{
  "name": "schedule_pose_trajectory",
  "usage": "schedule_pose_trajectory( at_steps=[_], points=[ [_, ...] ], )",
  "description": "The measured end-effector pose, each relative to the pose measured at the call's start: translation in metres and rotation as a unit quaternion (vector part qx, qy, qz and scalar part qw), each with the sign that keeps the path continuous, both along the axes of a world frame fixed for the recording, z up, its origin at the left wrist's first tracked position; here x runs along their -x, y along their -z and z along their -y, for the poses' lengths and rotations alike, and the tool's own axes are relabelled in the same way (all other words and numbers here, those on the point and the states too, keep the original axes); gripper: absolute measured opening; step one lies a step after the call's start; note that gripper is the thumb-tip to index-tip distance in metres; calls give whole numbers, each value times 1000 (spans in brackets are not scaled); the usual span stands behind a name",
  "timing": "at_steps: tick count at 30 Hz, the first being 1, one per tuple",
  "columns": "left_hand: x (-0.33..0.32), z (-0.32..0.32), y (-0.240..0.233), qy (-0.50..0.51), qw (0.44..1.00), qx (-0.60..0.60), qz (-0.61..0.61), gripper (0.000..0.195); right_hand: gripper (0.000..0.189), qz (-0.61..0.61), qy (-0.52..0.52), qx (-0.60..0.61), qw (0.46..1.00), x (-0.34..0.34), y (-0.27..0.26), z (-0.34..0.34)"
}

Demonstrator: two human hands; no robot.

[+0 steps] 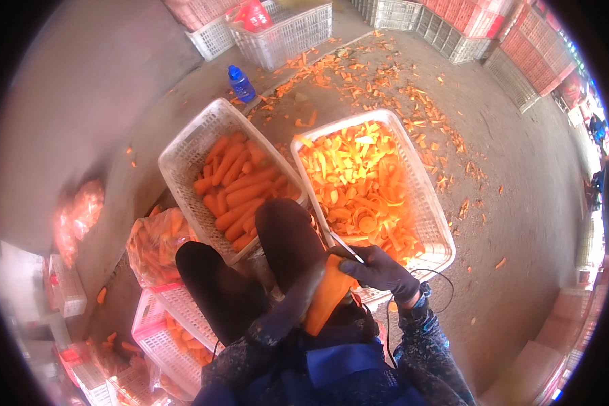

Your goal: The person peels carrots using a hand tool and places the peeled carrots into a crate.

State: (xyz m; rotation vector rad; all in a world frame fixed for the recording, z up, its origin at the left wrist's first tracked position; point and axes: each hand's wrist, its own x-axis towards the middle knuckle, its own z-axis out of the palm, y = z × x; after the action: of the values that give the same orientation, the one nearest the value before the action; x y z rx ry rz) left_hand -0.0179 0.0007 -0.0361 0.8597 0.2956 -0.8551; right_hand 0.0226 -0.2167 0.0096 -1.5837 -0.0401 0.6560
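A large peeled carrot (329,297) lies slantwise over my lap. My left hand (297,299), in a dark glove and somewhat blurred, holds it along its left side. My right hand (378,269), also in a dark glove, is at the carrot's upper end and grips a thin tool with a pale blade (347,247), whose exact kind I cannot tell. Beyond my knees stands a white plastic crate (189,129) of whole carrots (246,188). To its right, a second white crate (426,185) is filled with orange peelings and cut carrot pieces (365,188).
A blue bottle (241,85) stands behind the crates. Carrot scraps (380,81) litter the floor. A plastic bag of carrots (157,243) and a pink-rimmed crate (149,325) are at my left. Stacked crates (533,56) line the far side.
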Motion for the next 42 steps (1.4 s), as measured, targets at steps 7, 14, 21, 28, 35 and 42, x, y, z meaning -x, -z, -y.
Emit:
schedule_pose_trajectory(
  at_steps=[7,14,21,28,35,42],
  points=[
    [-13,-20,35,-41,995,34,82,56,80,42,224,-168,959,8,80,9],
    [-5,-30,38,-26,923,-185,337,55,68,-21,187,-60,980,83,119,-28],
    [-26,-9,13,-153,981,111,52,51,47,-28,183,-293,938,68,22,-15],
    [-11,-8,19,-83,979,178,52,53,41,-30,105,-278,954,48,10,-31],
    [0,16,11,-118,990,-12,78,50,34,98,134,-256,952,-25,48,4],
    [23,12,-50,-74,985,110,-107,55,23,104,353,48,929,-65,135,83]
  ],
)
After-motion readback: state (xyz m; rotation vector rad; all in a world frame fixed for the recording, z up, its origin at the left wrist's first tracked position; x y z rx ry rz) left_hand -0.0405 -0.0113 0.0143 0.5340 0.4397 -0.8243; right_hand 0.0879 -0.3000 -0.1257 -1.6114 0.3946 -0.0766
